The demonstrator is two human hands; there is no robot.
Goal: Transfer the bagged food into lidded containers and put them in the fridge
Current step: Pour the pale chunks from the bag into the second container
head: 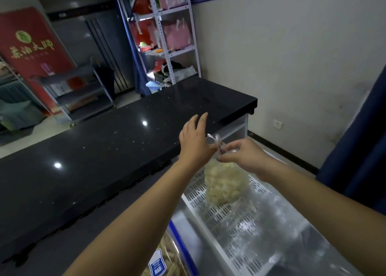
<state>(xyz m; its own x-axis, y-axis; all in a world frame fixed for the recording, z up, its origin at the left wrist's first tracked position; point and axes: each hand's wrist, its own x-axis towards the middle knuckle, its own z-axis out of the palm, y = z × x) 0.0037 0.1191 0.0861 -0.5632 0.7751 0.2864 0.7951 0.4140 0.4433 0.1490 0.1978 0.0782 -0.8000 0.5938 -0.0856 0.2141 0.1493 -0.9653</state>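
Note:
A clear plastic bag [225, 183] full of pale, lumpy food stands on the perforated white metal shelf [211, 213] to the right of the black counter. Its neck is tied in a knot [218, 143] at the top. My right hand [242, 153] pinches the bag's neck just below the knot. On the knot's left side my left hand [194, 139] holds one of the tie's loose ends; two of its fingers stick out straight over the counter edge. No lidded container is in view.
A long glossy black counter [104, 160] runs along the left. Under the shelf is a glass-topped freezer [271, 234] with a blue frame, and a packet of pale sticks [167, 261] lies at its lower left. White shelving [167, 35] with pink bags stands at the back.

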